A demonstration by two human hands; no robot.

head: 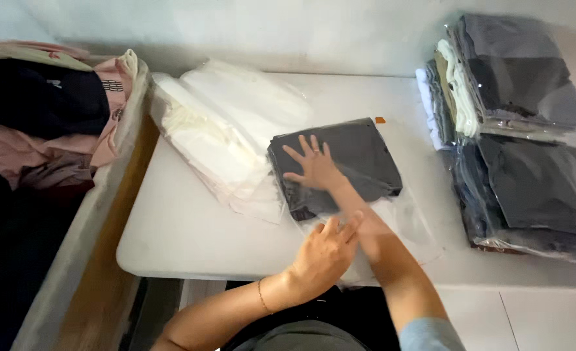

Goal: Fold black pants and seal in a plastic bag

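White table (190, 227), bagged garment stacks (528, 130) nearby

Right hand (314, 168) stretched forward, palm pressed flat, fingers spread. Left hand (323, 253) held nearer body, fingers extended, laid against right forearm.

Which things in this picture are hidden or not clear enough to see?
- Head view: right hand lies inside the clear bag, covering part of the dark folded garment.
- Bagged stacks: cut by the right edge.
- Clothes pile: cut by the left edge.
- Left hand hides the bag's opening.
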